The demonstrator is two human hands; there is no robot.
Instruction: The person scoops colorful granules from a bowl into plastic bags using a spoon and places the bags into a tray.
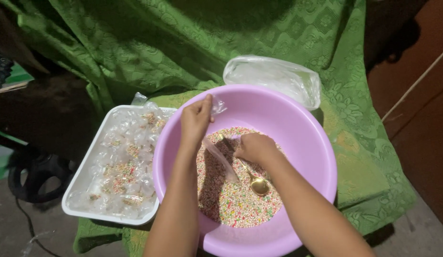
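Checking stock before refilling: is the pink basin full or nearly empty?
Partly filled. Coloured sprinkles cover only the bottom of the pink basin; its walls above are bare, and a gold spoon lies on them.

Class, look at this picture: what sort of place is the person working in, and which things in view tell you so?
Probably a home packing spot, not a factory: a green cloth draped over furniture, a pink plastic basin of coloured sprinkles, and a white tray of small filled bags.

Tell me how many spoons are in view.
1. A gold spoon lies in the pink basin on the coloured sprinkles, just below the right hand. Others could be buried under the sprinkles.
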